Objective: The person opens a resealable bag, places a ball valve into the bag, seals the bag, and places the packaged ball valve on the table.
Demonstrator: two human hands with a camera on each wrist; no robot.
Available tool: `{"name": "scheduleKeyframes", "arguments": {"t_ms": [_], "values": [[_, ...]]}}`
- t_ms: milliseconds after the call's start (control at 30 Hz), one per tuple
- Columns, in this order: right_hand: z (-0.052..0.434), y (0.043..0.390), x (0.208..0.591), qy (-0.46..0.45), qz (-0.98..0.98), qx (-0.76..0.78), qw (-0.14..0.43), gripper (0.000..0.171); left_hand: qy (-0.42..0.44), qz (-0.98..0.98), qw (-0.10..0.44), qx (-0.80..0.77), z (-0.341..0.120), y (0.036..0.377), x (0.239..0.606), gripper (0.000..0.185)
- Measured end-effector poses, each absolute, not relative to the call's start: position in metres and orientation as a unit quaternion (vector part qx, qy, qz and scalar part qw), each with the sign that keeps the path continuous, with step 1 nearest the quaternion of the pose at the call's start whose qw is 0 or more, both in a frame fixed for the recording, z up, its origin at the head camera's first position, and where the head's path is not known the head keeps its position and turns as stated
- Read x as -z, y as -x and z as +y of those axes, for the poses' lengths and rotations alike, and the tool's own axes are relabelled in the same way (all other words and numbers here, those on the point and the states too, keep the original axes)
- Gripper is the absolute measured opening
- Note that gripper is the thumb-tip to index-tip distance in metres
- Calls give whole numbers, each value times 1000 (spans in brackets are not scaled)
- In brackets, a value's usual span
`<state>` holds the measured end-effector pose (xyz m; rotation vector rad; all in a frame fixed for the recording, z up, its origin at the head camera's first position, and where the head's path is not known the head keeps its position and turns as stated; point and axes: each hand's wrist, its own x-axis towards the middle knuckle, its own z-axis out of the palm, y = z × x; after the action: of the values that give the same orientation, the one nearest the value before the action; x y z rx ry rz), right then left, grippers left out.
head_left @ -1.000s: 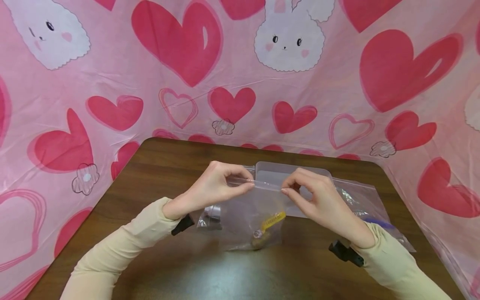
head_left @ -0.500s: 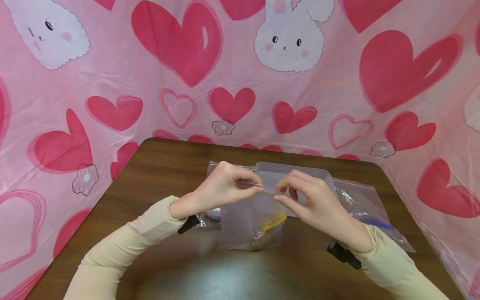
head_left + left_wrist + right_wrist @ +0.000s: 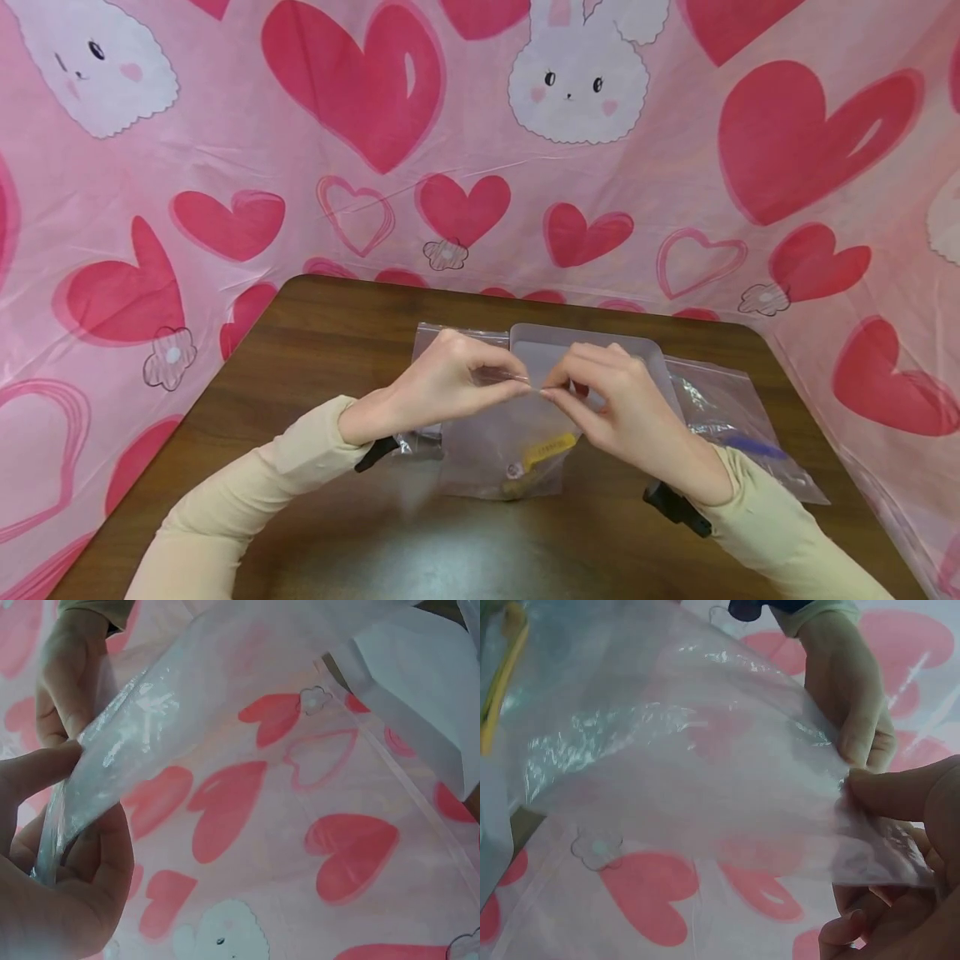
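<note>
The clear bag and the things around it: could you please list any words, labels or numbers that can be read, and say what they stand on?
No text can be read.
Yellow strip inside the clear bag: dark marks, too small and blurred to read.
Backdrop: only hearts and bunny faces, no words.

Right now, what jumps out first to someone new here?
The two hands, left hand and right hand, meeting at mid-table to pinch the top edge of a clear plastic zip bag with a yellow item inside. Behind the dark wooden table hangs a pink heart-and-bunny cloth backdrop.
</note>
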<state>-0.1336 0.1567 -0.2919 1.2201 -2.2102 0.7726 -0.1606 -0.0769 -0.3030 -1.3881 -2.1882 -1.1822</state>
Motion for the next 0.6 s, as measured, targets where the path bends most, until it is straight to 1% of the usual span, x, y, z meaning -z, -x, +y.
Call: {"name": "scheduleKeyframes", "arguments": {"t_ms": [200,467,600], "values": [[162,135,291,-431,-821,-264,266,28,467,-770,162,404,-85,161,304,9],[172,135,290,-439,-819,-257,266,18,462,-774,175,397,-94,162,304,7],[178,132,290,-447,-820,-242,263,26,447,-777,173,407,-98,162,304,9]]}}
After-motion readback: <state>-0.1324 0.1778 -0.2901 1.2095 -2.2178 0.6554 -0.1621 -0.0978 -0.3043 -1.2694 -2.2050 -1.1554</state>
